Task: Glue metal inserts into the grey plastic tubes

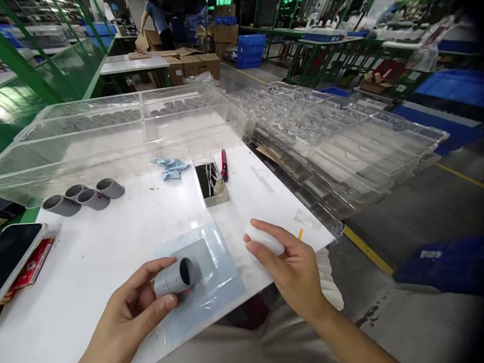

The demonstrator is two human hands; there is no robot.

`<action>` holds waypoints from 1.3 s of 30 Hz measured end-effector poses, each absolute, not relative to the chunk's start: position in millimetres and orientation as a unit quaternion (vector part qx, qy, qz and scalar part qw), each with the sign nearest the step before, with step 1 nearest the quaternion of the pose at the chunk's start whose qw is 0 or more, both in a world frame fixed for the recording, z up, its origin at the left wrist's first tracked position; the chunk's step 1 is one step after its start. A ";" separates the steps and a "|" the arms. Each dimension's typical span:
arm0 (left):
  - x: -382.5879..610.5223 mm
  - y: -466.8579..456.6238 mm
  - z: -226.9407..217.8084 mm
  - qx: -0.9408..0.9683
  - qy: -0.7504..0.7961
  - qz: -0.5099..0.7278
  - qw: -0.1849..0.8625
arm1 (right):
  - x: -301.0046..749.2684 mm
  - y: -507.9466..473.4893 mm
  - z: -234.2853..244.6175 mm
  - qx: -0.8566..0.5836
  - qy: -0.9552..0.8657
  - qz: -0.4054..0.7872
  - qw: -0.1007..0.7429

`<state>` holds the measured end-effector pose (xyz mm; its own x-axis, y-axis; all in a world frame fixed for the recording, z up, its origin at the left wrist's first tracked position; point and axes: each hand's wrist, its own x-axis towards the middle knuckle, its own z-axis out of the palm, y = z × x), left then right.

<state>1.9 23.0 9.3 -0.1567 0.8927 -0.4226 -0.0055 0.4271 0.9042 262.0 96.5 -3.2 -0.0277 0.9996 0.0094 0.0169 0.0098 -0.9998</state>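
My left hand (130,307) is closed around a short grey tube (168,280), its dark open end tilted up and to the right. The tube is held above a light-blue sheet (223,285) under clear plastic at the front of the white table (102,242). Further right, my right hand (297,267) pinches a smooth white rounded object (268,241) between thumb and fingers; its exact kind cannot be made out. The hands are apart, and the two held things do not touch. Several similar grey tubes (94,199) lie at the left, one bearing a small red mark.
A small tray (217,202) holds thin tools and a little bottle, beside a red utility knife (224,165). A blue cloth (172,169) lies behind. Clear plastic trays (124,143) line the back; more clear trays (340,146) are stacked right. A phone (20,247) lies left.
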 end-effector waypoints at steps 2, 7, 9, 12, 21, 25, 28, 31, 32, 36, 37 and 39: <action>5.6 20.3 11.9 0.371 0.661 0.390 0.523 | 254.9 89.4 -0.1 -0.485 -0.500 0.494 0.521; 12.5 15.1 9.1 0.424 0.661 0.386 0.483 | 241.8 80.0 -2.8 -0.442 -0.492 0.471 0.584; 12.8 14.9 6.8 0.450 0.645 0.397 0.474 | 239.1 75.3 -7.5 -0.416 -0.503 0.473 0.591; 11.5 15.4 4.6 0.480 0.625 0.400 0.469 | 236.2 69.9 -11.2 -0.381 -0.538 0.465 0.590; 8.7 15.3 2.0 0.490 0.620 0.399 0.465 | 226.7 74.5 -5.3 -0.378 -0.565 0.450 0.579; 8.8 14.8 1.8 0.484 0.622 0.398 0.469 | 227.1 75.3 -8.0 -0.374 -0.562 0.464 0.574; 8.2 14.0 1.9 0.482 0.629 0.390 0.469 | 227.9 75.6 -9.4 -0.370 -0.562 0.471 0.570; 8.1 13.7 2.3 0.484 0.636 0.383 0.464 | 228.3 76.2 -9.0 -0.370 -0.572 0.472 0.560; 8.3 13.8 2.5 0.484 0.637 0.382 0.462 | 228.4 76.4 -8.7 -0.372 -0.573 0.471 0.558; 9.1 13.9 2.5 0.487 0.633 0.389 0.459 | 228.2 77.1 -7.4 -0.388 -0.571 0.463 0.556; 9.2 13.9 2.4 0.488 0.632 0.390 0.459 | 228.2 77.1 -7.3 -0.392 -0.570 0.461 0.556; 9.3 13.7 2.2 0.489 0.631 0.391 0.458 | 228.1 76.9 -7.4 -0.398 -0.570 0.458 0.554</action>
<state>9.3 13.7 2.2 -0.1009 0.9753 -0.1963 0.2592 0.2162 0.9413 228.1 76.9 -7.4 -0.0708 0.9610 0.2673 -0.0539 0.2639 -0.9631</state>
